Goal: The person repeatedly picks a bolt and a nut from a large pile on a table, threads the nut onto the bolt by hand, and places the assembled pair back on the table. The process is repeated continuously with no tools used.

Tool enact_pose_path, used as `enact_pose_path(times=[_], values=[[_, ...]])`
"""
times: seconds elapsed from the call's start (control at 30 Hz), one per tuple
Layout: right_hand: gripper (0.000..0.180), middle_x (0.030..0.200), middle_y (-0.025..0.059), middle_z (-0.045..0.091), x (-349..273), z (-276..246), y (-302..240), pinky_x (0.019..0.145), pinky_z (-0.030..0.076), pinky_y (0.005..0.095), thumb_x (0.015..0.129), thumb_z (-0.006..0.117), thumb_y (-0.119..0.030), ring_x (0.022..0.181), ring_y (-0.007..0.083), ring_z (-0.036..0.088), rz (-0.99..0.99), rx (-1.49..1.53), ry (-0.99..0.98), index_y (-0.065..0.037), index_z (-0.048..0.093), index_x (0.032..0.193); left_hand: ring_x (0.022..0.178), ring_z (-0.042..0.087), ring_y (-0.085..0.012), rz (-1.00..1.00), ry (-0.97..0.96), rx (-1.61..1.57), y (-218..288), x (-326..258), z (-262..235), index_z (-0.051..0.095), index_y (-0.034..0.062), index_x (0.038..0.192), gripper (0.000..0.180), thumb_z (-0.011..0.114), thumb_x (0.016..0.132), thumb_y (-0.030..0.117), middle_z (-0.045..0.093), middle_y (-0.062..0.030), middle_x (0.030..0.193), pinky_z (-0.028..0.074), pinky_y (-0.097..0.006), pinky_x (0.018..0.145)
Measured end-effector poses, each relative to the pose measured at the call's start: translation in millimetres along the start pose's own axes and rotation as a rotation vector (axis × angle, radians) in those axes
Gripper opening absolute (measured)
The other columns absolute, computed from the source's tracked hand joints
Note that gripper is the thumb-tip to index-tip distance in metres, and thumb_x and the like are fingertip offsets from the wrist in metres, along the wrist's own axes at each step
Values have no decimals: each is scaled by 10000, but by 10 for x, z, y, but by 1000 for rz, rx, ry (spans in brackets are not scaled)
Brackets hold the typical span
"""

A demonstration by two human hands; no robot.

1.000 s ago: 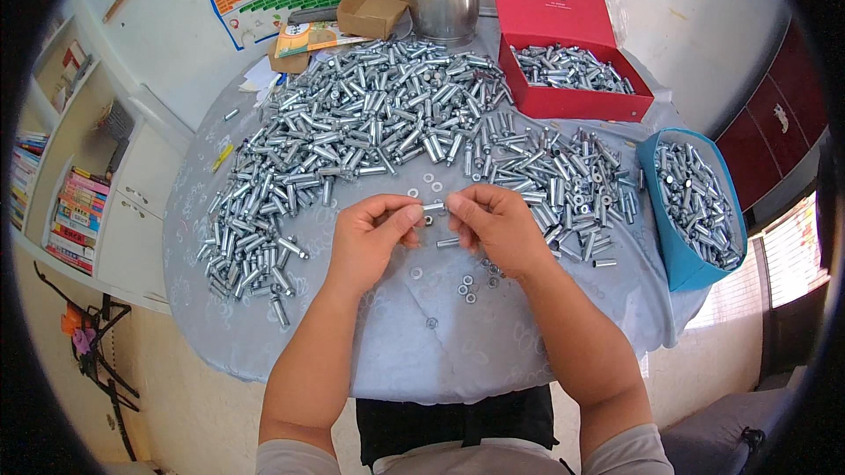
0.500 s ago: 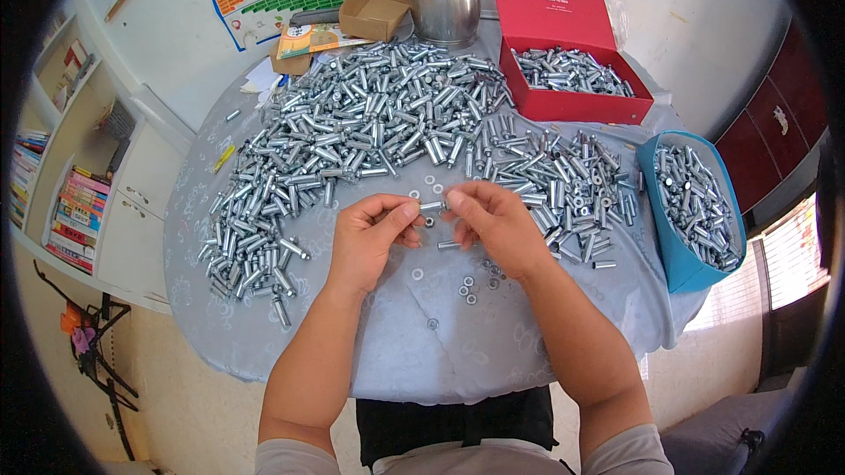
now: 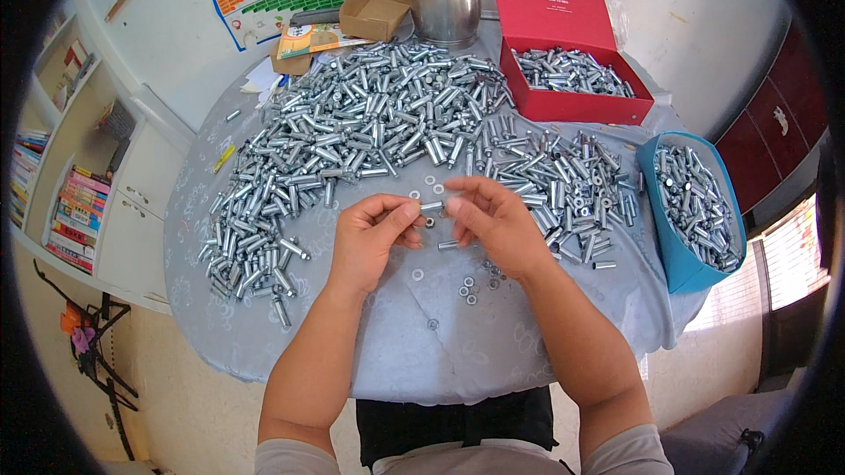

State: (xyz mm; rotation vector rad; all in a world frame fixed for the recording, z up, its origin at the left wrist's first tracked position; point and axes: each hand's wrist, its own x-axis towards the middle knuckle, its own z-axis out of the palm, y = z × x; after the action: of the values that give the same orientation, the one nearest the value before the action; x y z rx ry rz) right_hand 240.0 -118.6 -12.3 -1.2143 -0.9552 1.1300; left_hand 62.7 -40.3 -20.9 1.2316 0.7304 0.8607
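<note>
Bolts by the hundred cover the far half of your worktop (image 3: pixel 290 343), and your two hands meet just in front of that heap. Your left hand (image 3: pixel 370 242) and right hand (image 3: pixel 497 224) are both closed in a pinch on one small silver bolt (image 3: pixel 431 206), each gripping an end so that it lies level between your fingertips, held a little above the grey cloth (whether a washer already sits on it is too small to tell). Just below the bolt, another short sleeve (image 3: pixel 449 244) lies on the cloth beside your right palm.

Loose nuts and washers (image 3: pixel 471 286) are scattered near your right wrist. The big pile of silver bolts (image 3: pixel 370 132) spreads from the left edge across to the right. Beyond it stands an open red box (image 3: pixel 572 105) partly filled with the same parts, and a blue tub (image 3: pixel 669 255) holding more sits at the right rim. A steel canister (image 3: pixel 446 0) and a small cardboard box (image 3: pixel 374 8) stand at the far edge.
</note>
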Motion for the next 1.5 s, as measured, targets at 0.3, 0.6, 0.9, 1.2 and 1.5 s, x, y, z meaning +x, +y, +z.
enact_pose_path(times=[0.3, 0.6, 0.9, 1.2, 1.5], values=[[204, 829, 32, 625, 11, -10, -12, 585, 480, 234, 923, 640, -139, 645, 94, 568, 116, 54, 0, 9, 622, 1063, 645, 632, -136, 3, -9, -20, -5, 0, 1, 680, -9, 992, 193, 678, 894, 157, 693, -103, 834, 558, -276, 587], [214, 813, 43, 621, 19, -65, 22, 592, 487, 243, 938, 624, -176, 668, 103, 576, 118, -17, -39, 5, 619, 1050, 636, 631, -134, -3, 0, -11, -5, 0, 7, 678, -9, 983, 186, 674, 897, 156, 693, -103, 834, 560, -281, 582], [176, 830, 39, 626, 11, -43, 3, 616, 495, 240, 921, 629, -101, 685, 95, 583, 140, 29, -31, 5, 624, 1060, 611, 621, -130, -24, 18, -34, 0, 0, -2, 672, -2, 958, 192, 672, 903, 181, 682, -93, 807, 554, -280, 565], [216, 884, 28, 609, -17, 16, 79, 657, 480, 228, 885, 646, -21, 739, 93, 577, -253, -165, 2, -23, 624, 1100, 476, 551, -135, -133, 88, -64, 41, -7, 5, 643, 16, 790, 345, 660, 912, 339, 602, -52, 616, 456, -270, 436], [197, 834, 41, 609, -59, 88, -14, 654, 482, 229, 901, 646, -59, 703, 97, 573, -52, 108, -74, -19, 624, 1093, 427, 506, -126, -203, 50, -177, 68, -4, -24, 615, 50, 718, 374, 646, 916, 365, 562, -32, 553, 396, -275, 386]])
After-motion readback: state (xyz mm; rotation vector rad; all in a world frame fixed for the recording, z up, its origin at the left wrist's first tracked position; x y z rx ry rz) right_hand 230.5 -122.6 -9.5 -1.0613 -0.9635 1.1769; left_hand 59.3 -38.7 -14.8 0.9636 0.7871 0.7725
